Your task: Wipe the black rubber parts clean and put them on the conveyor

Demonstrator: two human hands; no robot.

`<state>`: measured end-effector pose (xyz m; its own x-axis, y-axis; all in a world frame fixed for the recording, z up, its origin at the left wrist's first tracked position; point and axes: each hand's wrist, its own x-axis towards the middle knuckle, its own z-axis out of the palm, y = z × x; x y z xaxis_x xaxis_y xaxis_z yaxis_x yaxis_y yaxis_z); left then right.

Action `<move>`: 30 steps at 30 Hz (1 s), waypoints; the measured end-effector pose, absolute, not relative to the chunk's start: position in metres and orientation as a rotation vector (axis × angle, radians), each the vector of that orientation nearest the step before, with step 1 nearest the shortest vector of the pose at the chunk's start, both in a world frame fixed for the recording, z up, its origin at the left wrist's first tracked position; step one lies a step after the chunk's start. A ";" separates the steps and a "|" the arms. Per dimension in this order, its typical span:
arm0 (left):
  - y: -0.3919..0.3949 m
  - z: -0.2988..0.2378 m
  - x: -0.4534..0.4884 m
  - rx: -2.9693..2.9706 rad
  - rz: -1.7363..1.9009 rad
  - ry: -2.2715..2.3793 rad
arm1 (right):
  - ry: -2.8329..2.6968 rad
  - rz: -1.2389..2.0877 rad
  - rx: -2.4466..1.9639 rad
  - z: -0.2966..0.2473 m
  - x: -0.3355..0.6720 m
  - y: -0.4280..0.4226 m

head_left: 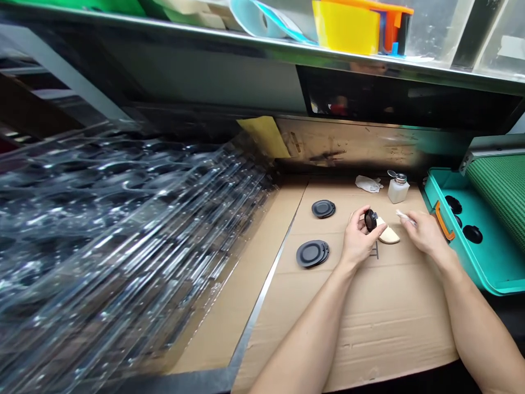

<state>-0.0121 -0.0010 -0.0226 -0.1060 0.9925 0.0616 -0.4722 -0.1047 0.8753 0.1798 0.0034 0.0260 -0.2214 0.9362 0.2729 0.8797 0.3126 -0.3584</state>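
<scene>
Between the thumb and fingers of my left hand (359, 238) is a small round black case (370, 220), held tilted above the cardboard. Just right of it lies a cream-coloured pad (389, 234), partly behind the left fingers. My right hand (424, 232) is closed on a small white wipe (404, 216), its tip sticking out past the fingers. The wipe and the case are apart. To the left of my hands are two small stacks of flat black round parts, the far stack (323, 208) and the near stack (312, 254).
Stacked clear plastic trays (135, 246) fill the left side. A teal bin (488, 268) with several black round pieces stands at right beside a green conveyor belt (502, 186). Behind my hands are a pump bottle (397, 189) and crumpled tissue (368, 184). A shelf (262, 41) crosses above.
</scene>
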 end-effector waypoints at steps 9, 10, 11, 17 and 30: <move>-0.011 -0.014 -0.011 1.100 1.392 0.760 | -1.965 0.242 -1.339 0.035 0.136 -0.017; -0.011 -0.013 -0.010 1.116 1.371 0.763 | -1.941 0.233 -1.390 0.035 0.140 -0.015; -0.010 -0.013 -0.010 1.101 1.352 0.771 | -1.910 0.233 -1.434 0.035 0.144 -0.012; -0.001 -0.016 -0.018 0.833 1.271 0.787 | -1.732 0.355 -1.421 0.028 0.142 -0.010; 0.003 -0.012 -0.016 0.672 1.329 0.930 | -2.101 0.465 -0.922 0.018 0.118 -0.023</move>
